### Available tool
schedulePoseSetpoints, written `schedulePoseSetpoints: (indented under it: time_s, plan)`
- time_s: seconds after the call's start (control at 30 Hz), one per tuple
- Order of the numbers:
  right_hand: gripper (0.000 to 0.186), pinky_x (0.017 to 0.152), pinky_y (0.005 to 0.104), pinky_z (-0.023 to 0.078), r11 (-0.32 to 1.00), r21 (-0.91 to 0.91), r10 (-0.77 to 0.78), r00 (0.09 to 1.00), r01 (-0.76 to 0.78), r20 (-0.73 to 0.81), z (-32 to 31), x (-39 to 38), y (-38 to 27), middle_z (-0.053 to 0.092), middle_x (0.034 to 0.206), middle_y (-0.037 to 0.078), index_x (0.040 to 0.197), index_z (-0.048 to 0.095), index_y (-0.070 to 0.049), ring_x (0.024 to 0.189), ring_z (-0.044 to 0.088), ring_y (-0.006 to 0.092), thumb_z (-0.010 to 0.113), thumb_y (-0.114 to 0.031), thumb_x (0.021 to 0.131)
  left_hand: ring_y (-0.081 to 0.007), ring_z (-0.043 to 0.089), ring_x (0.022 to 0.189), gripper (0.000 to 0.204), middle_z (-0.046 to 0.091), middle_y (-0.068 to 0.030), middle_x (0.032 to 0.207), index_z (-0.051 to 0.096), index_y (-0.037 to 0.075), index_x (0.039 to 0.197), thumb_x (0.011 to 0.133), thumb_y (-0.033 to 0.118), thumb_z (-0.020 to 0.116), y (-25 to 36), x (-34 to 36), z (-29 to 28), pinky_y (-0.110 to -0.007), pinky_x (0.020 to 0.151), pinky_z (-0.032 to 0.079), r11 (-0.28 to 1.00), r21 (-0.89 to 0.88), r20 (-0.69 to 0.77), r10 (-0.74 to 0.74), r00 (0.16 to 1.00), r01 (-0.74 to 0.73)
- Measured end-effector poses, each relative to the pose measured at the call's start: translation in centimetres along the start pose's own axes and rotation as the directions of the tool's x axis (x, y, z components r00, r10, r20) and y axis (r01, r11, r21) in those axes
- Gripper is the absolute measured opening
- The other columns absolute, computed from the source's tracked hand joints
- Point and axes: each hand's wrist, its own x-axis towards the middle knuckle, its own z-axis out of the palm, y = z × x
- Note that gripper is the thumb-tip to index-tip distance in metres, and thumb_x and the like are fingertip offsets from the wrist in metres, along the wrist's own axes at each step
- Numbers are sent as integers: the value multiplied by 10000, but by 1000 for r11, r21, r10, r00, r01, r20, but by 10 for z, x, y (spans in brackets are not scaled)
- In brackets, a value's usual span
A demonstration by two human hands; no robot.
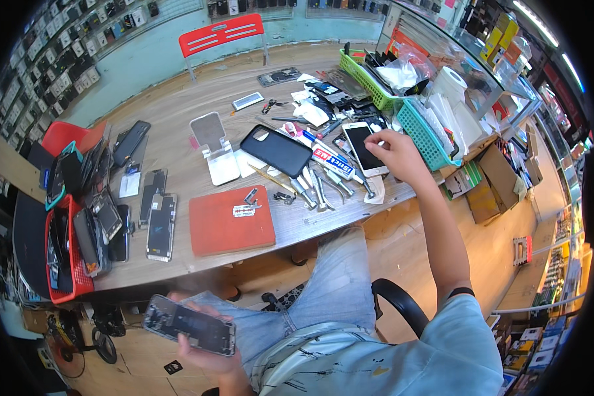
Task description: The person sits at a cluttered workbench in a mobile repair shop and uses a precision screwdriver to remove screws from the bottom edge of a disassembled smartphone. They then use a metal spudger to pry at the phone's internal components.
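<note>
Low in front of my lap, my left hand (198, 353) grips a dark smartphone (190, 322) by its edges; a slightly blurred dark face points up. My right hand (397, 156) is over a white smartphone (365, 149) with a black screen at the table's right. Its fingers are curled and pinched together, and whether anything small sits between them is hidden. Beside that phone lie a blue and white glue tube (332, 160), a black phone case (276, 150) and several screwdrivers and tweezers (320, 191). A red mat (232, 221) near the front edge carries a razor blade (244, 210).
Green (375, 82) and teal baskets (424, 135) stand at the right, heaped with parts and bags. At the left, a red basket (79, 257) holds phones, and phone parts (160, 228) lie near it. A white stand (215, 148) sits mid-table; a red chair (222, 36) is beyond.
</note>
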Motion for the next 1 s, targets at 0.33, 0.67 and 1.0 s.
schedulePoseSetpoints:
  time_s: [0.33,0.67,1.0]
  plan:
    - [240,836,421,569,997,-76,-20,999,22,29,-5,44,24,783,992,181,1039,804,-29,913,740,336,780,-242,930,-214,646,885,516,604,-41,1034,451,155,1490,1047,409,520,-92,-45,-55,-491,700,614,904,0,-227,-417,880,428]
    - [373,851,454,593,991,-114,-34,960,68,280,81,105,-45,797,976,162,972,836,-82,951,764,331,800,-442,879,-300,696,999,597,608,-111,1060,338,109,1511,998,183,634,-164,-30,-77,-635,893,616,880,64,-180,-454,873,471]
    - [414,909,448,596,948,-313,202,869,-58,451,149,185,-46,808,1104,170,1023,834,-59,1070,768,348,798,-416,817,-327,706,1068,566,587,-102,1105,347,91,1462,991,148,656,-182,-10,-64,-549,859,622,887,49,-179,-445,877,460]
